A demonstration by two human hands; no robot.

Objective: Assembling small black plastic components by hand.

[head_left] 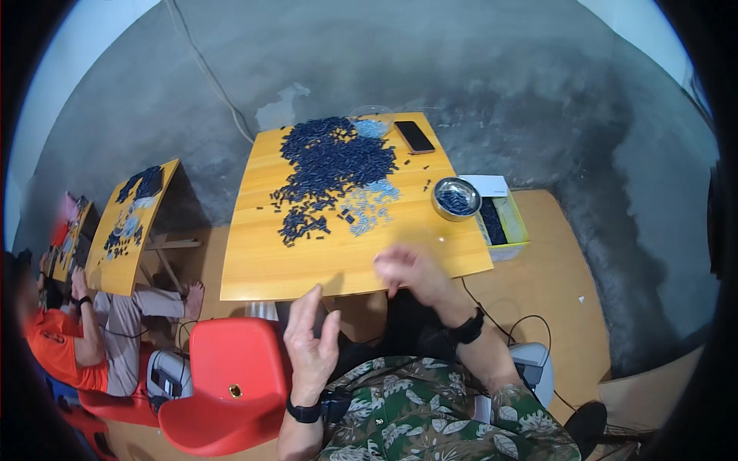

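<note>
My left hand (311, 342) is raised at the near edge of the wooden table, thumb and fingers apart, with nothing in it. Over the table's near right part, my right hand (413, 270) is bent inward and smeared by motion; whether its fingertips hold anything cannot be made out. Beyond the hands lies a large heap of small dark blue tube-shaped pieces (338, 157). Thin pale grey-blue pieces (367, 209) are scattered at the heap's near right side. A round metal bowl (456, 200) with dark pieces inside stands at the table's right edge.
A phone (415, 137) and a clear dish of pale pieces (370, 127) are at the table's far side. A yellow box (513, 223) sits beyond the right edge. A red chair (227, 384) is at my left, and a person in orange (81, 346) sits at another table (115, 265).
</note>
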